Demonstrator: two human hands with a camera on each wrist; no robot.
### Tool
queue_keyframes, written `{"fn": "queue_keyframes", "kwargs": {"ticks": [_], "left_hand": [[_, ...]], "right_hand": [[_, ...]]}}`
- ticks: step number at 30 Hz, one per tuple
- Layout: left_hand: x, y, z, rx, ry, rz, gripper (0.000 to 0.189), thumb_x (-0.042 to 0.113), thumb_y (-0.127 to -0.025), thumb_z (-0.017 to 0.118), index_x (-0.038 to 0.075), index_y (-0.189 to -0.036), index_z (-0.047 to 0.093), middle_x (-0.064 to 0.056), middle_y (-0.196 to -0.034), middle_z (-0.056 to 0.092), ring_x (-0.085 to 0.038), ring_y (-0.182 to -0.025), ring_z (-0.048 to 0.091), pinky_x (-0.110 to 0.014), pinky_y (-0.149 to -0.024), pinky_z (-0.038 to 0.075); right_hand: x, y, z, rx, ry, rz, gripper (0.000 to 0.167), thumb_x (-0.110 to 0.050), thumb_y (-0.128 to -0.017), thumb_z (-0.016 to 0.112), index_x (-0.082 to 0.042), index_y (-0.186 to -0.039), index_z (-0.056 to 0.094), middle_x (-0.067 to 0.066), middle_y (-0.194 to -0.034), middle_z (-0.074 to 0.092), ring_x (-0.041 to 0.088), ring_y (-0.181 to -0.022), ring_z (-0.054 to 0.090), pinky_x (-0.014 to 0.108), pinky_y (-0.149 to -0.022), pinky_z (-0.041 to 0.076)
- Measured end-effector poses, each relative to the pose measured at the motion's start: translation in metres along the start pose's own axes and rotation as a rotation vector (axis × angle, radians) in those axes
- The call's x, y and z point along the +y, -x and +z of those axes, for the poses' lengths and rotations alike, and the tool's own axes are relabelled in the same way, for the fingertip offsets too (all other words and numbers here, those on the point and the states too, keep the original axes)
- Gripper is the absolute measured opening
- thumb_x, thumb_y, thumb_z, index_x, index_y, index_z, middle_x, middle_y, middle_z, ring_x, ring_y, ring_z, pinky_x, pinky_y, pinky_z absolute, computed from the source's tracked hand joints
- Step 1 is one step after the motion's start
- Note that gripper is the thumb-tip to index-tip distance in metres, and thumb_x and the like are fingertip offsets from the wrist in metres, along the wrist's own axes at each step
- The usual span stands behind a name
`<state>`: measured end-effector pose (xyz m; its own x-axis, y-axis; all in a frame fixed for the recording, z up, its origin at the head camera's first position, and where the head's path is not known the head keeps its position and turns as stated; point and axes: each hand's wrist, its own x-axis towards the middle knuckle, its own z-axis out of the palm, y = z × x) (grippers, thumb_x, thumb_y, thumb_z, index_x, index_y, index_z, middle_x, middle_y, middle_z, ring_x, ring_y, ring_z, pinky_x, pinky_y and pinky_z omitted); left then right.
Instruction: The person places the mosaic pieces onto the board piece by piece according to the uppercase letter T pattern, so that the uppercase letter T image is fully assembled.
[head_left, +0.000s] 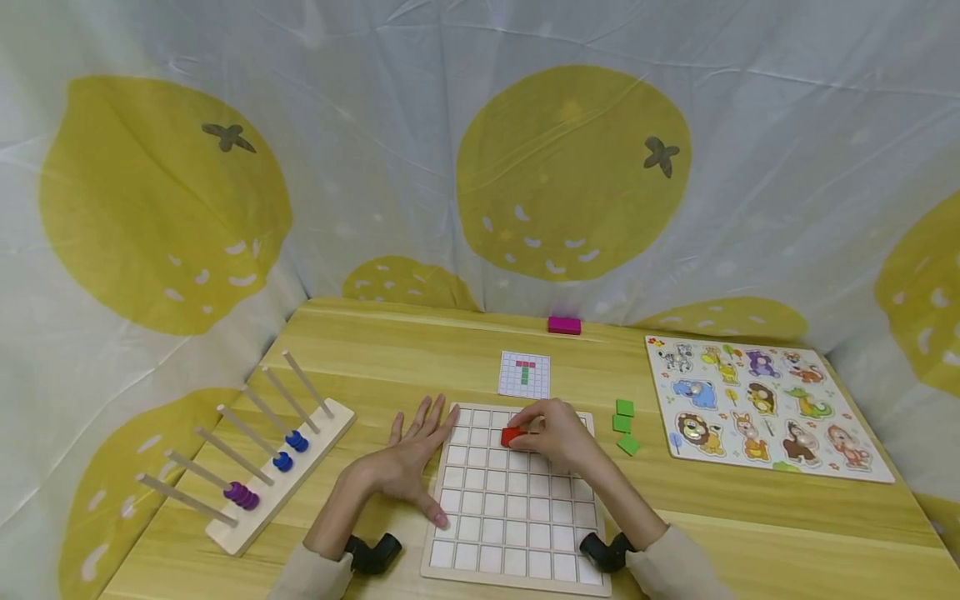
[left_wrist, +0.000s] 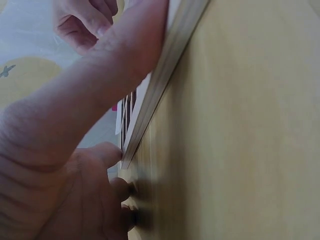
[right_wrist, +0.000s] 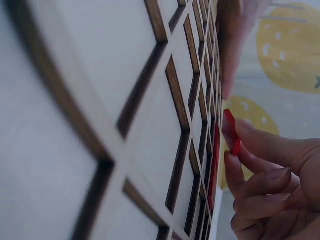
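Observation:
A wooden grid board (head_left: 495, 504) with white square cells lies in front of me. My right hand (head_left: 561, 433) pinches a red square tile (head_left: 512, 437) between thumb and fingers over the upper cells. In the right wrist view that red tile (right_wrist: 231, 131) is tilted, close over the board, and more red (right_wrist: 214, 172) shows in cells beside it. The left hand (head_left: 401, 468) lies spread at the board's left edge, thumb and index fingertip at the frame, holding nothing.
Three green tiles (head_left: 622, 423) lie right of the board. Beyond it are a pattern card (head_left: 524, 374) with a red and green T and a magenta block (head_left: 564, 326). An animal puzzle (head_left: 772, 408) lies at right; a peg rack (head_left: 337, 411) with rings stands at left.

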<state>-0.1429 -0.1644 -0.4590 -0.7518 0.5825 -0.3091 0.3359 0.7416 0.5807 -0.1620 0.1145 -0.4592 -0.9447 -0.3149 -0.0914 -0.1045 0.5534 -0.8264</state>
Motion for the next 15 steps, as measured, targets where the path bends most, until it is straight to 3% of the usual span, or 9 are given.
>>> {"fn": "queue_keyframes", "kwargs": {"ticks": [7,15], "left_hand": [[0.0,0.0,0.001,0.001,0.001,-0.003,0.151,0.048,-0.061,0.098,0.008,-0.166,-0.003,-0.024,-0.17,-0.021,-0.044,-0.157,-0.023,-0.074,-0.12,-0.017],[0.0,0.0,0.0,0.004,-0.004,0.002,0.151,0.048,-0.062,0.098,0.007,-0.166,-0.003,-0.025,-0.17,-0.021,-0.045,-0.157,-0.023,-0.074,-0.12,-0.017]], "right_hand": [[-0.004,-0.005,0.01,0.025,0.063,0.003,0.016,-0.008,-0.079,0.089,-0.008,-0.093,0.081,0.004,-0.093,0.076,0.013,-0.08,0.059,0.027,-0.07,0.05],[-0.011,-0.007,0.014,0.014,0.128,-0.021,0.015,-0.01,-0.079,0.089,-0.009,-0.092,0.082,0.001,-0.09,0.075,0.011,-0.079,0.059,0.029,-0.07,0.05]]}}
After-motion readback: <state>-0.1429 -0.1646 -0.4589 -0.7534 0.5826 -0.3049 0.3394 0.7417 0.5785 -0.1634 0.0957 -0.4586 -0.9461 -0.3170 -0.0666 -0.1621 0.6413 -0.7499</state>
